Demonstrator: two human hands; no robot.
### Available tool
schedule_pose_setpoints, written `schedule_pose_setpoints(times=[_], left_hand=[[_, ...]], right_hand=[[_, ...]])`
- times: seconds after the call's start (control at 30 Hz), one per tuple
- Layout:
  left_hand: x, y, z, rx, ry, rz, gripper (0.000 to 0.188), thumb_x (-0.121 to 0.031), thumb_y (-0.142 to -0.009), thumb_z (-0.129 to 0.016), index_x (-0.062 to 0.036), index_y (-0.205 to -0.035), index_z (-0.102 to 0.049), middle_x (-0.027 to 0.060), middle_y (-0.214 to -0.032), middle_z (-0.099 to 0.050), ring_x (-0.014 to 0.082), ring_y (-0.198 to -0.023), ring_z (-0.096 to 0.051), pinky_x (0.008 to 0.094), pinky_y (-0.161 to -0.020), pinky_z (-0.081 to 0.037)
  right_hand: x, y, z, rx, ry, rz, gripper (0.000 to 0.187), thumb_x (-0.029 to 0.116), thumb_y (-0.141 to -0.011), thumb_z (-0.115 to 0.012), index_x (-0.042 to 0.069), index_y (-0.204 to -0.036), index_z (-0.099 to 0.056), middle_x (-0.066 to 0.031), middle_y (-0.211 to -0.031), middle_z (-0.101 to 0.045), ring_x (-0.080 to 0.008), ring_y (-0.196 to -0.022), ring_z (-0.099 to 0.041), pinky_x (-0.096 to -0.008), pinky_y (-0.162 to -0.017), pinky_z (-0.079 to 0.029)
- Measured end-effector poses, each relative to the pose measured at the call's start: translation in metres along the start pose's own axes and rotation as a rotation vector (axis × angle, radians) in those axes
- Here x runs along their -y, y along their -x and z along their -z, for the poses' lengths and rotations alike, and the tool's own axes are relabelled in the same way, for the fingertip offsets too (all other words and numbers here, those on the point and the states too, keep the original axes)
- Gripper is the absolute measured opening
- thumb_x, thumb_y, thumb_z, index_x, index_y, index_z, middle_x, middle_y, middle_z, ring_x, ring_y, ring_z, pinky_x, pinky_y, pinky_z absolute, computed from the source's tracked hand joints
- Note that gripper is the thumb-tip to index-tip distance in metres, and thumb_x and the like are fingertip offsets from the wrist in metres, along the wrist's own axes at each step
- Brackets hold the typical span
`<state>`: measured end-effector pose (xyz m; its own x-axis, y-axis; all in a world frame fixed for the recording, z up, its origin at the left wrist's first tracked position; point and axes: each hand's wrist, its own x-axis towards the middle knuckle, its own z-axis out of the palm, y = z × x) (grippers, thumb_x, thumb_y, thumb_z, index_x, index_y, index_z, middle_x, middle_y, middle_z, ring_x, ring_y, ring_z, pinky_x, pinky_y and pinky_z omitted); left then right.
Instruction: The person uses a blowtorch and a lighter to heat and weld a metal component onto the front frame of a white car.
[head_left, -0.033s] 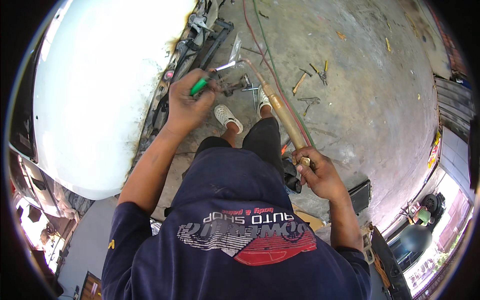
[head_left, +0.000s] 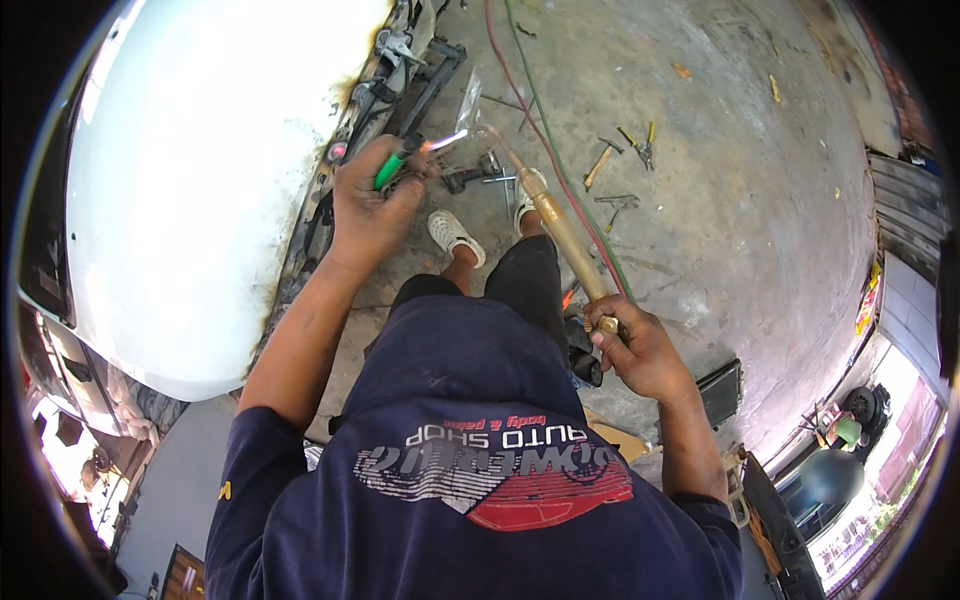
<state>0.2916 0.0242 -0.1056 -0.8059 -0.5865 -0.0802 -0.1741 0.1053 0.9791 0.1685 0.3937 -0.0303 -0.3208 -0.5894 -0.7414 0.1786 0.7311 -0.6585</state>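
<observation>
My left hand point(head_left: 372, 205) is closed around a green lighter with a black top point(head_left: 391, 170). A brass gas torch point(head_left: 562, 228) is in my right hand point(head_left: 642, 352), whose fingers wrap its rear end beside a round brass knob point(head_left: 608, 324). The torch's thin bent tip point(head_left: 494, 133) points toward the lighter. Between the tip and the lighter's top burns a flame point(head_left: 446, 141), whitish near the tip and orange-pink at the lighter. Red and green hoses point(head_left: 541, 118) run over the floor and pass behind the torch.
A white car panel point(head_left: 200, 200) with scorched edges fills the left, beside exposed metal parts point(head_left: 385, 85). On the concrete floor lie a hammer point(head_left: 602, 165), yellow-handled pliers point(head_left: 643, 148), locking pliers point(head_left: 618, 206) and a T-handle tool point(head_left: 505, 190). My white clogs point(head_left: 456, 236) stand below the torch.
The lighter has turned slightly more upright, and its black top shows more clearly. An orange-pink glow appears beside it. The torch tip has shifted very slightly left and down.
</observation>
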Motion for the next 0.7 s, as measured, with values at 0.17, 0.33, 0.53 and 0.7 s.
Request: schedule_pose_setpoints(times=[0.17, 0.33, 0.53, 0.7], left_hand=[[0.002, -0.005, 0.003, 0.078, -0.106, -0.108, 0.012, 0.002, -0.082, -0.067, 0.0007, -0.094, -0.069, 0.0088, -0.093, -0.08, 0.0144, -0.09, -0.078, 0.0312, -0.083, -0.06], [0.007, -0.009, 0.016, 0.105, -0.09, -0.109, 0.013, 0.003, -0.082, -0.068, 0.0008, -0.095, -0.069, 0.0098, -0.092, -0.079, 0.0152, -0.087, -0.078, 0.0321, -0.08, -0.061], [0.002, -0.007, 0.029, 0.256, -0.275, 0.029, 0.033, 0.001, -0.082, -0.063, -0.002, -0.115, -0.07, 0.0084, -0.104, -0.076, 0.0194, -0.096, -0.077, 0.0348, -0.089, -0.061], [0.008, 0.01, 0.012, 0.258, -0.282, -0.026, 0.03, -0.017, -0.094, -0.08, -0.0028, -0.12, -0.074, 0.0198, -0.095, -0.076, 0.0385, -0.085, -0.077, 0.0475, -0.081, -0.059]], right_hand=[[-0.007, -0.007, 0.0, 0.012, 0.17, 0.215, 0.022, 0.005, -0.108, -0.071, 0.004, -0.129, -0.064, -0.0105, -0.125, -0.069, -0.0139, -0.078, -0.069, -0.0307, -0.066, -0.061], [-0.005, -0.003, 0.006, 0.001, 0.142, 0.191, 0.022, 0.006, -0.107, -0.072, 0.003, -0.128, -0.064, -0.0123, -0.13, -0.069, -0.0147, -0.081, -0.071, -0.0307, -0.068, -0.063], [0.0, 0.0, 0.004, 0.006, 0.188, 0.265, 0.024, 0.004, -0.106, -0.071, 0.005, -0.128, -0.064, -0.0141, -0.134, -0.07, -0.0156, -0.081, -0.071, -0.0312, -0.067, -0.063], [0.007, 0.001, -0.005, -0.012, 0.068, 0.164, 0.027, 0.008, -0.105, -0.075, 0.005, -0.131, -0.067, -0.0119, -0.125, -0.07, -0.0179, -0.081, -0.072, -0.0342, -0.071, -0.061]])
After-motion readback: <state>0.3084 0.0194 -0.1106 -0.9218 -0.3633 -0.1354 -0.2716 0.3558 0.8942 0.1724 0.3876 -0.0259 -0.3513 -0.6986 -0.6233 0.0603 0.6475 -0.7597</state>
